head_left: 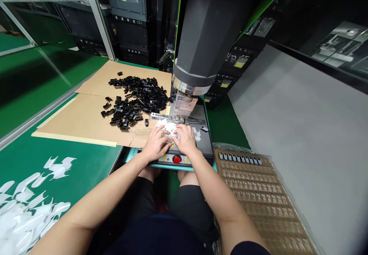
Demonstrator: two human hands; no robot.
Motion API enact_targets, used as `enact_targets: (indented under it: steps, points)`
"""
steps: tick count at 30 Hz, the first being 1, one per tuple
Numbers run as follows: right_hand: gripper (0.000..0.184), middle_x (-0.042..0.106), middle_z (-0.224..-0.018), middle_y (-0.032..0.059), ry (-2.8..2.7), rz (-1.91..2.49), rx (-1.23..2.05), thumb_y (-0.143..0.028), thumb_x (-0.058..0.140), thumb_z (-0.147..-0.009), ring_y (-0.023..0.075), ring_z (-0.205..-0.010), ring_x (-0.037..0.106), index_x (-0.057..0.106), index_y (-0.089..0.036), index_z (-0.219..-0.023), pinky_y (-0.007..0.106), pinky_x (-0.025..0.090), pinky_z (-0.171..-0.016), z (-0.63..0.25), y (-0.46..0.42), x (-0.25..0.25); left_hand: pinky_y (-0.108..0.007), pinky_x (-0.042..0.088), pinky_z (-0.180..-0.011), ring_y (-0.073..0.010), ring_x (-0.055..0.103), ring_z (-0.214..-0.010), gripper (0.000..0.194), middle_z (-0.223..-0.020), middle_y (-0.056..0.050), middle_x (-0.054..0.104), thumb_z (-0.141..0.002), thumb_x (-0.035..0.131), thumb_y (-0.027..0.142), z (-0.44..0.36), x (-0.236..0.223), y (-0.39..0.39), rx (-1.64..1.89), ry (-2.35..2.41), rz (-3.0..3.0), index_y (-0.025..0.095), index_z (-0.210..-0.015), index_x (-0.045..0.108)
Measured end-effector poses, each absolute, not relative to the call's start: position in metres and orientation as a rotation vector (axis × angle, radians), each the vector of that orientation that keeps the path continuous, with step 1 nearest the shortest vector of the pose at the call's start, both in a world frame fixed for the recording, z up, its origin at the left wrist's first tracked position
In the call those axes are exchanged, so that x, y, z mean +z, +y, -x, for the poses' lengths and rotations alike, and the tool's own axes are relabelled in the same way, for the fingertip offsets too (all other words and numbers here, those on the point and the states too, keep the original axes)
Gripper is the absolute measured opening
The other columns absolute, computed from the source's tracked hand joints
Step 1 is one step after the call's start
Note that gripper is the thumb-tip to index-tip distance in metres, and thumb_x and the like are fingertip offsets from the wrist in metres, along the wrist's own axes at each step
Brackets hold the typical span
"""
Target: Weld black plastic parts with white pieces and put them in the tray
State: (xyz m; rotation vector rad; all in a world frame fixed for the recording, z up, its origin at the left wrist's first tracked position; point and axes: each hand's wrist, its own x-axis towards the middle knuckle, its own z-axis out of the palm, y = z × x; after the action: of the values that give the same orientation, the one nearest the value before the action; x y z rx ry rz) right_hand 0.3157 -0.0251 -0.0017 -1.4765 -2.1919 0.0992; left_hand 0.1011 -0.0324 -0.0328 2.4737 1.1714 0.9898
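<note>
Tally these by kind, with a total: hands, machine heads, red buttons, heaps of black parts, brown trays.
Hands (left hand, right hand): 2
Machine head: 1
Red button: 1
Heap of black parts: 1
Brown tray (any underneath hidden): 1
Total: 6

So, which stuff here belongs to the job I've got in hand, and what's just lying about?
In hand:
- white pieces under your left hand and right hand
- grey machine above, probably
- red button, probably

Lying about, perhaps supplies:
- black parts on cardboard
- loose white cutouts
- brown tray, one row filled
- stacked crates
</note>
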Motion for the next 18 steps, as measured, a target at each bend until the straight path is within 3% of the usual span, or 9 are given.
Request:
enact_targets:
  steps: [2,10,18]
  points:
    - [0.006,0.065,-0.136,0.0061,-2.147,1.468,0.115,-0.029,0.068,-0.099,0.0298,-0.122,0.052,0.072,-0.027,-0.102,0.046,0.044,-0.108,-0.319,-0.031,-0.001,-0.065,0.027,-0.133,-0.0330,0.036,-0.158,0.012,-0.134,-0.007,0.066,-0.097,0.069,0.029,-0.098,-0.032,-0.035,0.977,1.171,-2.486,0.030,-0.106,0.077]
    - [0.017,0.067,-0.129,0.0090,-1.941,1.656,-0.108,-0.028,0.060,-0.101,0.0325,-0.116,0.051,0.076,-0.027,-0.104,0.049,0.041,-0.103,-0.350,-0.039,-0.010,-0.066,0.028,-0.132,-0.0346,0.038,-0.156,0.017,-0.134,-0.006,0.067,-0.097,0.071,0.033,-0.109,-0.027,-0.035,0.884,1.213,-2.525,0.036,-0.109,0.083]
    - [0.023,0.063,-0.136,0.0097,-2.041,1.568,0.004,-0.033,0.066,-0.098,0.0327,-0.121,0.050,0.075,-0.026,-0.119,0.049,0.041,-0.107,-0.324,-0.043,-0.005,-0.058,0.039,-0.127,-0.0340,0.038,-0.154,0.025,-0.137,-0.010,0.062,-0.098,0.068,0.042,-0.083,-0.027,-0.031,1.009,1.338,-2.411,0.027,-0.118,0.072]
